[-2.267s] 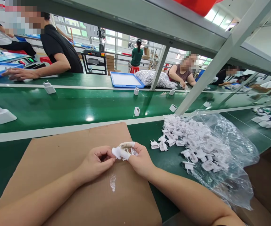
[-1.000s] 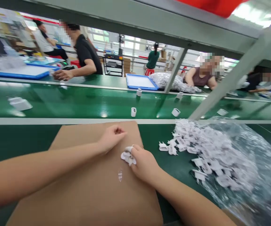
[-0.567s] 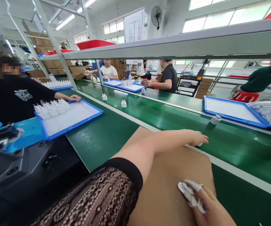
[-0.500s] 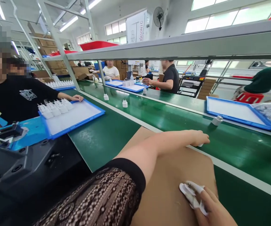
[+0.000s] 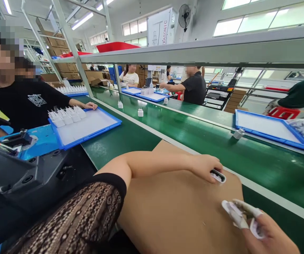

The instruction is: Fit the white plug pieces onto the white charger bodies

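Observation:
My left hand point(image 5: 206, 165) is closed around a white plastic charger housing point(image 5: 219, 176), held over the brown cardboard sheet point(image 5: 178, 208). The housing's hollow end faces me, and something pale shows inside it. Lower right, my right hand point(image 5: 266, 225) wears white coverings on its fingertips. Its thumb and finger pinch a small white plastic part point(image 5: 228, 209) whose exact kind I cannot make out. Beyond them, on the green conveyor belt point(image 5: 188, 127), a white plug charger point(image 5: 140, 112) stands with its prongs up, and another white charger point(image 5: 238, 133) lies on its side.
A blue-rimmed tray point(image 5: 93, 130) with several white chargers sits at left, a co-worker's hand point(image 5: 91, 106) on its edge. Another blue-rimmed tray point(image 5: 268, 127) lies across the belt. A metal shelf point(image 5: 194, 53) spans overhead. A black machine point(image 5: 30, 176) stands left.
My left hand has drawn back from the belt to above the cardboard, bringing the charger housing. My right hand has shifted slightly right in view. The camera view has moved a little.

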`<move>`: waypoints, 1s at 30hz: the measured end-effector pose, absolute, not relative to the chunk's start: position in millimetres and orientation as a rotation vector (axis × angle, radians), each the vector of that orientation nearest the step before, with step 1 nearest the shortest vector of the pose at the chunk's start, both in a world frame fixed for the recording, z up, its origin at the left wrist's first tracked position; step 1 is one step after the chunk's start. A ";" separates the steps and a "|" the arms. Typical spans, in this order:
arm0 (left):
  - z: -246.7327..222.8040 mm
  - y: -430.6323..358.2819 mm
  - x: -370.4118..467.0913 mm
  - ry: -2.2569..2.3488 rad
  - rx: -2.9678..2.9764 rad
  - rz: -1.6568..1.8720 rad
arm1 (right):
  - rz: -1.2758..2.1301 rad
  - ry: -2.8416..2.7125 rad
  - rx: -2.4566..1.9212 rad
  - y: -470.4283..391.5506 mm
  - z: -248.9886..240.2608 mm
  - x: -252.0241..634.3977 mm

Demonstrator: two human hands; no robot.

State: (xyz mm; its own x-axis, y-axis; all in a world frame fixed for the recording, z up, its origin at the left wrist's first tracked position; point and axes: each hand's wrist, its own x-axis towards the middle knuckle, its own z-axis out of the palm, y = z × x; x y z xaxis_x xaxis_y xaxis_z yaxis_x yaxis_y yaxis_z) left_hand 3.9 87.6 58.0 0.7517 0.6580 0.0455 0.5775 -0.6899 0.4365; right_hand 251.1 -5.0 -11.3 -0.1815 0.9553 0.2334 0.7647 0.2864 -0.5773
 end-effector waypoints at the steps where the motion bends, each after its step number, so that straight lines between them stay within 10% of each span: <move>1: 55.3 76.2 2.0 0.940 2.533 0.312 | 0.451 -1.935 -1.606 -5.4 -5.7 251.1; 30: -13.8 14.0 10.9 0.790 2.161 0.803 | 0.245 -2.199 -1.321 -35.8 19.2 208.5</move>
